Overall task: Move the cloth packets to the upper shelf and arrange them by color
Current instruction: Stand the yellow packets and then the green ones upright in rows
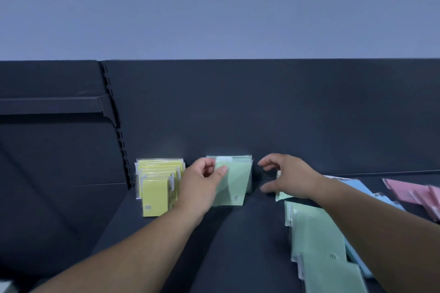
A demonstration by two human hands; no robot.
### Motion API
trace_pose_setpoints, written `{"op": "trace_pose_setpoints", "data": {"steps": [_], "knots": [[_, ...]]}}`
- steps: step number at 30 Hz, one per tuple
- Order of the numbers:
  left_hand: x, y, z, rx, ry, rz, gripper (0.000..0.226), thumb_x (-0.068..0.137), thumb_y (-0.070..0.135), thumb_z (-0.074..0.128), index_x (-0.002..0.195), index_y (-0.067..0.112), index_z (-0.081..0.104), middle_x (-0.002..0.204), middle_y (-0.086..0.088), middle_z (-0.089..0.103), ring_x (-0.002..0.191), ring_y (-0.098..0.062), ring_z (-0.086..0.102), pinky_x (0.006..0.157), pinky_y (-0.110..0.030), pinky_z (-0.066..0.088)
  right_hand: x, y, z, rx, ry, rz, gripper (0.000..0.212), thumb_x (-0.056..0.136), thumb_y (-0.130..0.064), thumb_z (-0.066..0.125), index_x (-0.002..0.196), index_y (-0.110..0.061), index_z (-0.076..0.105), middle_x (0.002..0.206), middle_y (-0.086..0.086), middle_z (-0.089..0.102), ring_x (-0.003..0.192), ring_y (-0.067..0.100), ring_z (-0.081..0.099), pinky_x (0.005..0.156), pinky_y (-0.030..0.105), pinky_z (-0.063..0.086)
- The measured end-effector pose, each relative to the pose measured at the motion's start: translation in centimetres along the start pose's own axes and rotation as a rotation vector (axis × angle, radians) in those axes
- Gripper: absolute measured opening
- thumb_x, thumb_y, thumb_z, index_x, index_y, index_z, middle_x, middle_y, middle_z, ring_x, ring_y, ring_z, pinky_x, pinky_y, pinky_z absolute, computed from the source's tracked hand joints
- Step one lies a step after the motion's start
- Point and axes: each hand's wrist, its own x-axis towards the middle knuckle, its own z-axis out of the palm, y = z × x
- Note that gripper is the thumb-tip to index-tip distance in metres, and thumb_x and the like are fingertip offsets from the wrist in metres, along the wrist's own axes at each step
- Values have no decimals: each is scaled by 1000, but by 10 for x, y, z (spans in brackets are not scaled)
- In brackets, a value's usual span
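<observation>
On the dark upper shelf [238, 240], a row of yellow packets [157, 188] stands upright against the back panel at the left. Beside it stand a few green packets [238, 181]. My left hand [202, 183] pinches the top left edge of the front green packet between thumb and fingers. My right hand [288, 176] hovers just right of that stack, fingers spread and curved, holding nothing. More green packets [319, 240] lie flat in a loose pile under my right forearm.
Blue packets [357, 188] and pink packets [414, 195] lie flat on the shelf at the far right. A slotted upright [116, 126] and another shelf [50, 103] stand at the left. The dark back panel [262, 107] rises behind the packets.
</observation>
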Motion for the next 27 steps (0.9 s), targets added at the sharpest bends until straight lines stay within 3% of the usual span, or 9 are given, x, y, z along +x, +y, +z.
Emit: {"op": "trace_pose_setpoints", "data": {"steps": [3,7,9,11,14,16,18,23,27], "knots": [[1,8,0,102,-90,115,10,83,27,73,91,25,68,86,8,70,83,-10,65,76,-25,51,-2,-17,2,171,56,-115,57,65,-38,86,110,-48,53,100,-20,64,77,-7,57,75,15,43],[-1,12,1,196,-145,232,10,82,28,74,84,36,68,80,19,67,78,4,61,71,-10,44,-7,-25,13,182,52,-207,13,81,-30,76,80,-29,63,62,-16,56,52,-1,47,60,24,43],[-3,8,-3,258,-125,234,13,82,29,73,93,35,68,86,20,67,84,4,61,73,-9,43,-10,-23,19,248,48,-141,12,87,-27,70,84,-16,65,65,-10,60,53,1,54,59,23,47],[-3,1,-9,403,-86,186,24,83,30,71,106,34,63,99,18,64,93,-1,59,76,-12,41,-13,-20,23,438,3,-4,14,93,-25,63,101,-14,65,88,0,72,69,8,69,71,25,57],[-4,-11,-13,583,-37,86,42,85,31,67,124,32,50,119,12,54,102,-8,58,98,-26,39,-15,-16,30,475,-82,125,9,97,-24,56,98,-17,62,99,0,71,81,15,71,85,33,58],[-6,-16,-11,538,-69,24,46,86,26,67,127,27,47,124,6,53,102,-13,59,100,-33,43,-12,-13,33,198,-48,134,20,92,-27,60,75,-21,53,75,-7,61,65,11,59,73,28,56],[-7,-18,-8,500,-105,-20,46,84,23,69,125,23,46,120,3,56,101,-15,59,93,-33,47,-10,-15,36,35,-13,120,28,86,-30,67,66,-23,48,66,-7,58,59,9,50,60,24,45],[-4,-23,-2,515,-111,-89,53,83,23,70,126,16,41,122,-2,53,106,-18,54,88,-27,44,-6,-22,42,51,15,157,22,76,-22,76,78,-20,53,81,-2,71,74,14,62,66,27,49],[-1,-25,-2,554,-89,-103,68,85,21,69,139,15,30,132,-5,43,116,-20,49,88,-22,35,-5,-27,47,109,26,170,48,73,-16,77,109,-17,45,90,3,67,76,16,61,58,23,46]]}}
